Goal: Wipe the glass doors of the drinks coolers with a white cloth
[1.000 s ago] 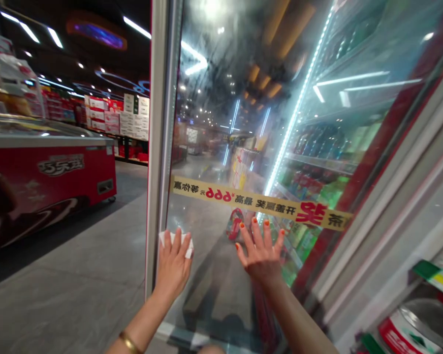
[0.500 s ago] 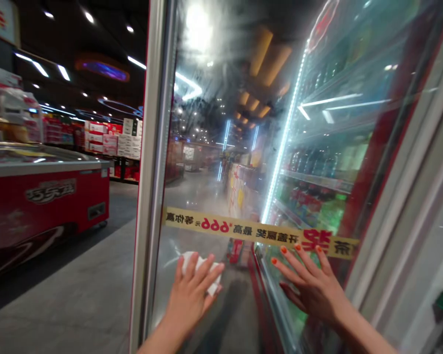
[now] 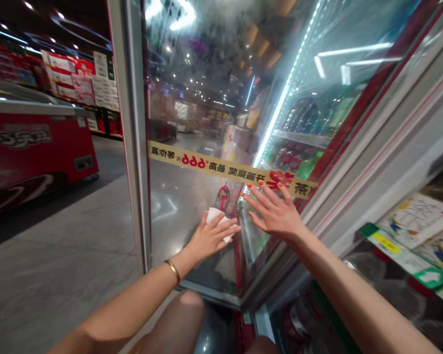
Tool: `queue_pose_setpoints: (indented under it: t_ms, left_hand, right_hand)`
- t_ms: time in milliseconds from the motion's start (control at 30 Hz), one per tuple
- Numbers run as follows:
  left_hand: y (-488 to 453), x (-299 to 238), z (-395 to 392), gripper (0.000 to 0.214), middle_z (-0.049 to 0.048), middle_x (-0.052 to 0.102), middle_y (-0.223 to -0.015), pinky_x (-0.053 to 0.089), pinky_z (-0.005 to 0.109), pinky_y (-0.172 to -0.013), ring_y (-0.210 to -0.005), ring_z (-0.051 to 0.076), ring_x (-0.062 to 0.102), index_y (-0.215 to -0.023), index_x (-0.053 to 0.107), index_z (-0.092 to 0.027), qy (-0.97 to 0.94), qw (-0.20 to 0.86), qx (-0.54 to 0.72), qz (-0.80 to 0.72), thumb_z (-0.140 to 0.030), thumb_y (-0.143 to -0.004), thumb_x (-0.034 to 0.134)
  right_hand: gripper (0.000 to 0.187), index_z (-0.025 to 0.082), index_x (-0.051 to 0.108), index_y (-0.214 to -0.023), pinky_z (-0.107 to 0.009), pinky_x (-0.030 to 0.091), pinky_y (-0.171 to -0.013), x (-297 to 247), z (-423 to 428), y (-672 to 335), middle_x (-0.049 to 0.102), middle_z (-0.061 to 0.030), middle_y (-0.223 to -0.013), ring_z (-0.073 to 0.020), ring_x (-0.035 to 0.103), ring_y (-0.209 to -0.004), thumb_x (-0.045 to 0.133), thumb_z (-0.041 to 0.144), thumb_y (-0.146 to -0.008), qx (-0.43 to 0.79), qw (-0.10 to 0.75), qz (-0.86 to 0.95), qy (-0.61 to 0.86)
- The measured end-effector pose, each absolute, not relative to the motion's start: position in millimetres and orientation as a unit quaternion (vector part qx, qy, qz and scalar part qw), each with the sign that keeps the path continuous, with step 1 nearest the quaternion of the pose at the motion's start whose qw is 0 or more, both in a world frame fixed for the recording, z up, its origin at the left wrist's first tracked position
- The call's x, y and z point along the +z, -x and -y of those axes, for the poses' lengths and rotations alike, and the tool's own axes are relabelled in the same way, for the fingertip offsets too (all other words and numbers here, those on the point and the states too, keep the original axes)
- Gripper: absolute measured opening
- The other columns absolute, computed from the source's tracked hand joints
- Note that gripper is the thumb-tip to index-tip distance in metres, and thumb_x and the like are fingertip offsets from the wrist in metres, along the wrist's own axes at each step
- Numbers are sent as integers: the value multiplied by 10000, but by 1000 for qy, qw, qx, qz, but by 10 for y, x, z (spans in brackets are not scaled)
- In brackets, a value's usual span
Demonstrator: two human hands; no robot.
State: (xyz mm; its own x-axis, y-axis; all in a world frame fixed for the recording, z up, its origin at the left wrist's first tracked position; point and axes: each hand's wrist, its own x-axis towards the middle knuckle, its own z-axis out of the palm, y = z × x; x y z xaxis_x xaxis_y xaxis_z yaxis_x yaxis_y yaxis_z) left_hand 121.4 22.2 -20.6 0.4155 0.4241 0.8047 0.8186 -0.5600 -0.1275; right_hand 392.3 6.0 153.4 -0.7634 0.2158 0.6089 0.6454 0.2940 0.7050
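Observation:
My left hand (image 3: pixel 213 236), a gold bangle at its wrist, lies flat on the lower glass with a folded white tissue (image 3: pixel 214 214) under its fingers. The tissue is pressed between palm and pane and partly hidden. My right hand (image 3: pixel 275 211), with orange nails, is spread on the glass just beneath a yellow printed strip (image 3: pixel 206 165) and holds nothing. Both hands touch the glass door (image 3: pixel 184 201) of an upright drinks cooler, which stands swung outward. Its lettering reads mirrored. Haze and smears mark the upper pane.
A red chest freezer (image 3: pixel 40 147) stands at left across the grey floor (image 3: pixel 70 255). Stacked boxes (image 3: pixel 61 78) line the back. At right is a shelf edge with price tags (image 3: pixel 387 242) and packages (image 3: pixel 417 216). My bent knee (image 3: pixel 188 314) is close to the door's bottom.
The view has tipped downward, bringing the door's bottom, my knee and the right-hand shelf into sight. My left hand with the tissue has slid right along the glass, closer to my right hand.

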Motion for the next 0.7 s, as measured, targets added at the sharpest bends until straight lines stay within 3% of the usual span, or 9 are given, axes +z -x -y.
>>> queue_pose_setpoints:
  t_ms: [67, 167, 267, 333, 400, 467, 533, 633, 700]
  left_hand:
    - [-960, -253, -235, 527, -27, 479, -1754, -124, 697, -1366, -1760, 330, 78, -1542, 621, -503, 771, 266, -390, 426, -512, -1018, 680]
    - [-648, 190, -433, 736, 200, 164, -1855, -63, 887, -1266, -1725, 466, -142, -1728, 398, -234, 646, 237, -485, 540, -495, -1065, 581]
    - [-841, 665, -581, 805, 135, 5, -1880, -51, 868, -1287, -1718, 437, -200, -1779, 228, -299, 592, 211, -539, 560, -517, -1076, 554]
    - [-1100, 647, -549, 766, 33, 102, -1885, -108, 790, -1329, -1738, 373, -168, -1753, 278, -414, 674, 245, -499, 487, -532, -1062, 587]
    - [-1239, 362, -443, 724, -82, 274, -1845, -109, 632, -1396, -1762, 268, -58, -1676, 384, -552, 757, 276, -434, 402, -571, -1013, 672]
    - [-1167, 15, -337, 698, -129, 388, -1792, -89, 541, -1416, -1763, 219, 26, -1594, 478, -623, 783, 284, -408, 375, -579, -955, 757]
    - [-962, -151, -298, 728, -32, 332, -1829, -99, 650, -1391, -1762, 298, -39, -1633, 486, -528, 747, 277, -434, 421, -521, -961, 764]
    - [-838, 95, -378, 844, 164, 17, -1874, -59, 866, -1285, -1710, 443, -209, -1773, 247, -294, 622, 227, -516, 543, -443, -1041, 642]
    - [-1041, 357, -429, 871, 155, -55, -1873, -50, 882, -1275, -1704, 456, -223, -1785, 173, -300, 579, 198, -536, 581, -472, -1055, 615]
  right_hand:
    - [708, 384, 426, -1707, -594, -12, -1404, 1565, -83, -4028, 526, -38, -1731, -305, 395, -1661, 613, 577, -1052, -524, 206, 770, 300]
    - [772, 384, 389, -1724, -683, -25, -1381, 1537, -152, -4113, 501, -64, -1749, -357, 355, -1675, 618, 635, -1030, -517, 218, 764, 320]
    - [789, 390, 361, -1735, -693, -24, -1382, 1488, -197, -4125, 498, -52, -1753, -351, 327, -1688, 619, 626, -1028, -524, 226, 758, 316]
    - [816, 382, 334, -1746, -684, -2, -1387, 1478, -195, -4123, 491, -51, -1757, -346, 317, -1692, 633, 607, -1021, -525, 238, 757, 309]
    - [849, 371, 304, -1757, -679, 24, -1390, 1487, -181, -4123, 490, -60, -1757, -346, 330, -1686, 650, 590, -1013, -523, 250, 756, 302]
    - [862, 368, 286, -1762, -668, 25, -1393, 1500, -168, -4121, 498, -62, -1751, -344, 361, -1672, 649, 598, -1015, -527, 255, 753, 299]
    - [860, 366, 279, -1764, -646, 4, -1400, 1505, -162, -4112, 523, -54, -1734, -331, 390, -1658, 632, 625, -1024, -537, 254, 748, 296]
    - [853, 364, 293, -1762, -629, -9, -1408, 1499, -154, -4093, 568, -45, -1700, -319, 421, -1642, 620, 648, -1028, -547, 253, 741, 295]
    - [853, 380, 309, -1756, -639, -8, -1407, 1493, -144, -4083, 571, -40, -1696, -331, 423, -1641, 636, 649, -1016, -543, 250, 740, 307]
